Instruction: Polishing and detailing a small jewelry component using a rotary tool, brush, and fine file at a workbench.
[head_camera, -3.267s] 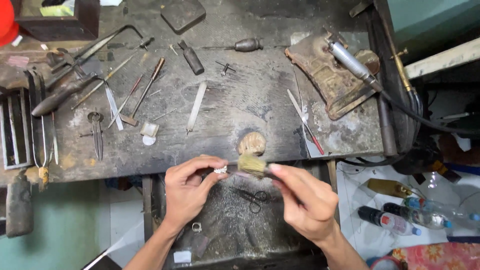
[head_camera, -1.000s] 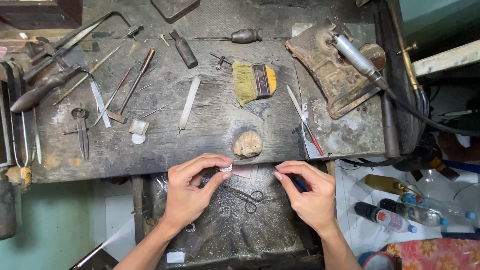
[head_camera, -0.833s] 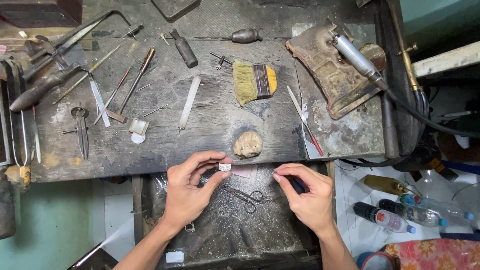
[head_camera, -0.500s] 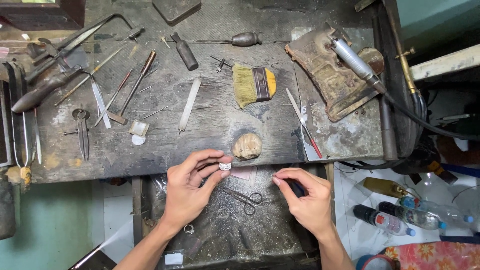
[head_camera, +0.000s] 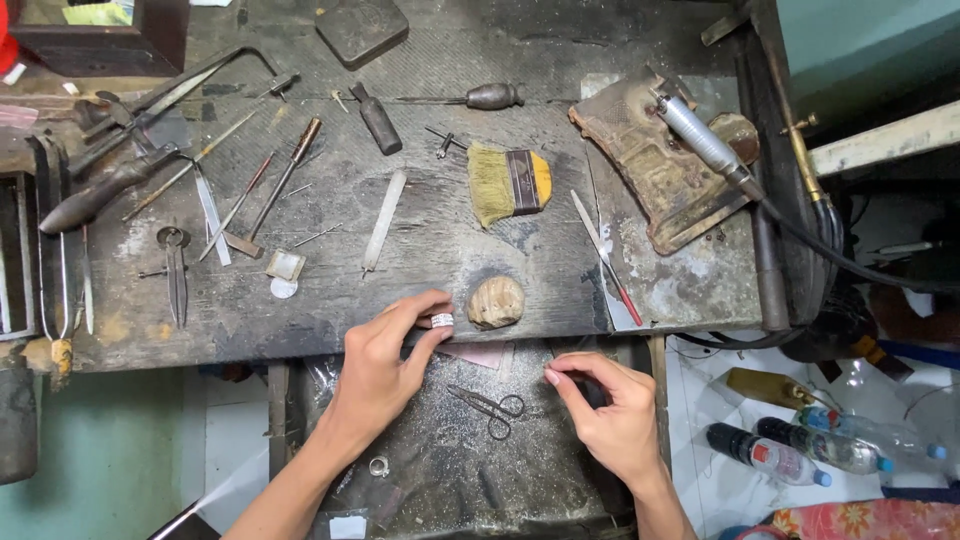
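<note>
With the left hand (head_camera: 385, 365) pinching a silver ring (head_camera: 442, 320) at the desk (head_camera: 300, 310) edge and the right hand (head_camera: 615, 415) curled around something dark, I judge inspection underway, needing steady fingers.

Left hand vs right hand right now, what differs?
The left hand pinches a small silver ring at the bench edge; the right hand shows nothing clearly in its fingers. The left hand sits higher, against the bench; the right hand hangs lower, beside the scissors. Both are bare, over the tray.

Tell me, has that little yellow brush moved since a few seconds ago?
Yes. The yellow brush was in the right hand at the bench's front edge; now it lies farther back on the bench, beyond the round wooden peg.
</note>
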